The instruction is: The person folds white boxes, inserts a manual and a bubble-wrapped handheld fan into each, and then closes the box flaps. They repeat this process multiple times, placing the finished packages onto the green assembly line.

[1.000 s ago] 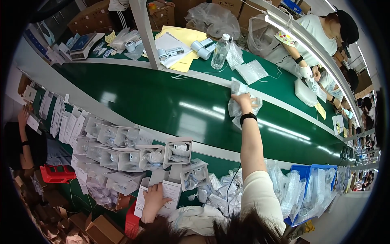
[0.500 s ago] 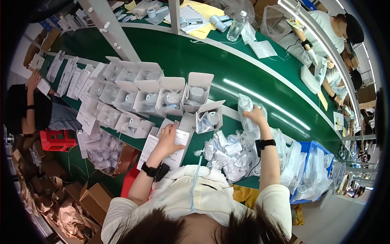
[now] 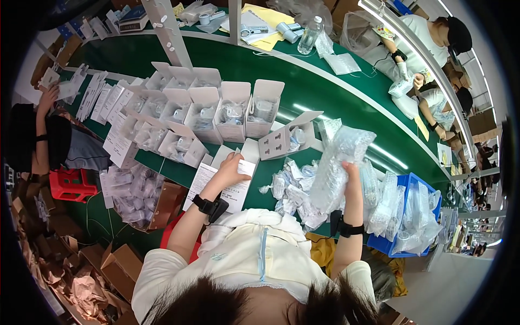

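Observation:
My left hand (image 3: 232, 170) grips a white printed carton (image 3: 230, 196) near the table's front edge, fingers over its upper part and thumb apart. In my right hand (image 3: 352, 176) is a clear bubble-wrap pouch (image 3: 344, 157), raised above the table; its far fingers are hidden behind the plastic. Just beyond my hands lies a tilted open white box (image 3: 276, 142) with a bagged pale-blue item (image 3: 297, 138) in it. Between my hands is a pile of small white packets (image 3: 295, 187), partly covered by the pouch.
Rows of open white boxes (image 3: 203, 116) with bagged devices stand at the left. At the right, a blue bin (image 3: 401, 197) holds more bubble pouches. A carton of bagged parts (image 3: 165, 206) sits below the table's left edge. Other people work at left and far right.
My right hand has lifted the bubble-wrap pouch and drawn it nearer to me. The open box beyond my hands has tilted, its side now showing. My left hand stays on the carton.

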Demonstrator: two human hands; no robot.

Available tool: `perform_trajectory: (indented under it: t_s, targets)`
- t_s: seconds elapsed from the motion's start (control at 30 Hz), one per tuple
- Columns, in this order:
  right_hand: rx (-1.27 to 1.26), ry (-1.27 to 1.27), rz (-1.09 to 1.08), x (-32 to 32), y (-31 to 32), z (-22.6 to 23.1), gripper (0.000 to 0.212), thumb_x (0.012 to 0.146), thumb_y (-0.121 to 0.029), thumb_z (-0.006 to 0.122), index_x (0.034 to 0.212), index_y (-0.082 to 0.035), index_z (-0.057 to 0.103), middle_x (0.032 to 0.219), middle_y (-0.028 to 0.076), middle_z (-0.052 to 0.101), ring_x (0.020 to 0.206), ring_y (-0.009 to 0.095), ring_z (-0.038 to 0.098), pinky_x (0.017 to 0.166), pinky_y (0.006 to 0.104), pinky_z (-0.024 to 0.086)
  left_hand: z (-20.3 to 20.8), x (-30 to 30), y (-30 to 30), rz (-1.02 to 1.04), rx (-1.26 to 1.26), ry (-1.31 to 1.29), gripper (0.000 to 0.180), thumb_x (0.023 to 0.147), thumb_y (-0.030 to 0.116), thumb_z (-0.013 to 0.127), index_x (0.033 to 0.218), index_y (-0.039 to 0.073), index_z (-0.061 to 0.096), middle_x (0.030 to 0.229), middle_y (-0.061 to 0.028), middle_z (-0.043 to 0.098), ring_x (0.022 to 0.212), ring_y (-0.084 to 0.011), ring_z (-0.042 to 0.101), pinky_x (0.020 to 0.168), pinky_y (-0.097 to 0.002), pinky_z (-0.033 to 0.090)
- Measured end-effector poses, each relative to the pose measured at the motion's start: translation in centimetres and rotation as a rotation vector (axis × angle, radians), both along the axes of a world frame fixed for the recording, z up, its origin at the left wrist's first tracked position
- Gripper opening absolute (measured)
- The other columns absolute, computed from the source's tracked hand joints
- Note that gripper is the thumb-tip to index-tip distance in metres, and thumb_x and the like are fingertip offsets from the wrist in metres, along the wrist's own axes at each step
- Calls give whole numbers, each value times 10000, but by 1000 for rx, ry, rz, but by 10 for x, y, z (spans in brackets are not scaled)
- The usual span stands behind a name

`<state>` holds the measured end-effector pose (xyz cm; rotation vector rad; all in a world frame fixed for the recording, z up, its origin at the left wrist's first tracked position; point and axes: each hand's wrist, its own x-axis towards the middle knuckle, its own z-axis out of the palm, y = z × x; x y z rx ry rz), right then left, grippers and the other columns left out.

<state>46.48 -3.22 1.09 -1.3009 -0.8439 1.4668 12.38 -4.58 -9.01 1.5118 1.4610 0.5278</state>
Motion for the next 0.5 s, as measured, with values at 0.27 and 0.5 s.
perform_trajectory:
  t_s: [0.27, 0.5]
  targets:
    - [124, 36, 86, -64, 49, -39, 573, 652, -212, 617, 1150, 21, 455, 1070, 105, 536, 954, 216, 507, 837, 304, 384, -2, 20, 1, -94, 90, 449, 657, 536, 397, 766, 1014, 58, 470, 1054, -171, 454, 1048, -356, 435, 934, -575, 165]
    - [171, -344, 15, -83, 63, -14, 442, 705, -177, 583, 1082, 28, 473, 1007, 109, 540, 895, 208, 524, 776, 311, 419, 25, 38, -5, -87, 174, 436, 612, 555, 195, 774, 1055, 64, 445, 1115, -181, 411, 1087, -336, 403, 928, -545, 242]
